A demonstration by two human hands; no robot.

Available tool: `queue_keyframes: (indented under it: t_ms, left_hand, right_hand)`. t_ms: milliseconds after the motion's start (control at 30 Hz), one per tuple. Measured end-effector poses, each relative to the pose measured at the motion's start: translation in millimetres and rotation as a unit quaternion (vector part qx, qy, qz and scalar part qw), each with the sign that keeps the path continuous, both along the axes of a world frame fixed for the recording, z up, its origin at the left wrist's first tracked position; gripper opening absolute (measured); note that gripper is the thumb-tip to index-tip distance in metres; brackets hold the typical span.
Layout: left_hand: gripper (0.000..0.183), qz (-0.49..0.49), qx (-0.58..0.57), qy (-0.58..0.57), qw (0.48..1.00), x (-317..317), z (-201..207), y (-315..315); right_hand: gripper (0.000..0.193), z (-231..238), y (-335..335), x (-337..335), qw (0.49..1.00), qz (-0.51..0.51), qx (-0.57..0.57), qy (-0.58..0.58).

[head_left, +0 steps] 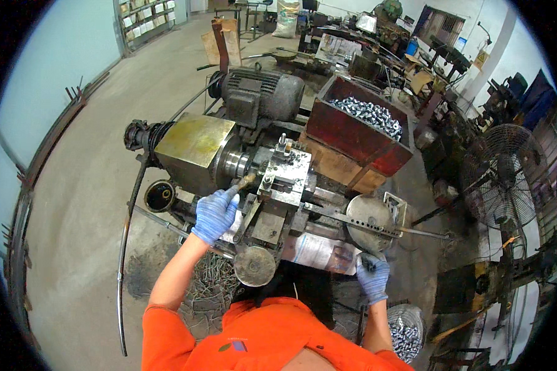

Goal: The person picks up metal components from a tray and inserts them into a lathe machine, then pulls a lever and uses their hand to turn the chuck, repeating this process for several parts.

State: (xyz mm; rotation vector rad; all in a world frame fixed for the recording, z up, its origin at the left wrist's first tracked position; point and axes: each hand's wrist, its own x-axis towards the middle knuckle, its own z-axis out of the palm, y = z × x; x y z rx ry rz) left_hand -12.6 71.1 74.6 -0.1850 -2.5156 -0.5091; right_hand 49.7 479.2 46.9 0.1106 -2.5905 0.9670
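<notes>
While the person in the orange top stands over the small lathe (272,185), the left hand (215,213), in a blue glove, is clenched around a brush (244,181) with a pale handle. Its tip lies against the spindle end (235,164), just beside the tool block (286,176). The right hand (372,276), also gloved, is closed on a dark lever knob (368,263) below the round perforated plate (370,215). A red bin (353,133) of small bright metal parts sits behind the machine, with a grey motor (260,93) beside it. A wire basket (405,331) of similar parts stands near the right forearm. A floor fan (500,176) stands well apart at right.
</notes>
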Motion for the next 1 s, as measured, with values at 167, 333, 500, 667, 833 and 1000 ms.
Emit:
queue_keyframes:
  t_ms: [167, 333, 500, 667, 833, 1000]
  left_hand:
    - [0.023, -0.023, 0.06, 0.036, 0.997, -14, 10, 6]
    - [0.025, -0.006, 0.005, -0.062, 0.998, -23, 9, 18]
    - [0.025, 0.025, 0.0, -0.04, 0.999, -15, 14, 5]
    - [0.023, 0.006, 0.035, 0.113, 0.993, 10, 61, -11]
    - [0.021, 0.1, -0.061, 0.129, 0.985, -18, 67, -59]
    - [0.04, 0.06, 0.001, -0.055, 0.997, -32, 53, -96]
  right_hand:
    - [0.016, -1, -5, 1, 0.998, -0.001, -0.04, -0.04]
    - [0.013, -9, 0, 5, 1.0, -0.01, -0.027, 0.009]
    - [0.014, -10, 6, 14, 0.999, -0.028, -0.043, -0.006]
    - [0.012, -15, 12, 24, 0.999, -0.034, -0.014, 0.001]
    - [0.016, -24, 34, 33, 0.997, -0.075, -0.014, -0.001]
    - [0.023, -11, 78, 58, 0.979, -0.188, 0.048, 0.064]
